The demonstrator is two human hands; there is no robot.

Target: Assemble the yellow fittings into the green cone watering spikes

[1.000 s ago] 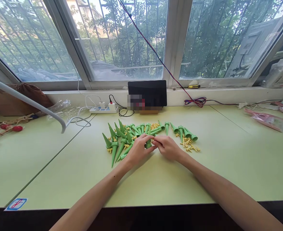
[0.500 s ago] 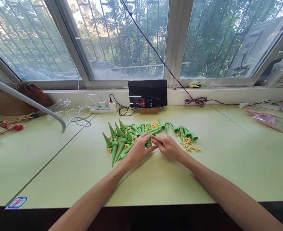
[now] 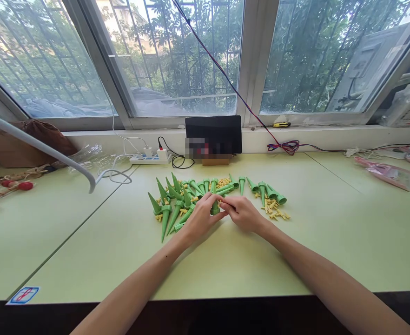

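Note:
My left hand (image 3: 203, 215) is closed round a green plastic spike (image 3: 214, 210) with a wide collar, its tip pointing away from me. My right hand (image 3: 241, 213) meets it from the right, thumb and forefinger pinching a small yellow peg (image 3: 220, 203) against the spike's side. Fingers partly cover both pieces. Left of my hands lie several more green spikes (image 3: 165, 218), some standing on their collars with yellow pegs among them. On the right, a few spikes (image 3: 262, 190) lie by a loose heap of yellow pegs (image 3: 276, 210). Another heap of pegs (image 3: 224, 183) sits behind my hands.
A dark screen (image 3: 214, 132) leans by the window sill on a small brown box (image 3: 215, 162). Left of it lie a power strip (image 3: 151, 159) and cables. A white curved tube (image 3: 44, 146) reaches in from the left. Pink plastic packaging (image 3: 384, 173) rests at the right.
Both hands stay almost in place, still joined at the green spike and the yellow peg. The view has shifted very slightly; nothing else has visibly moved.

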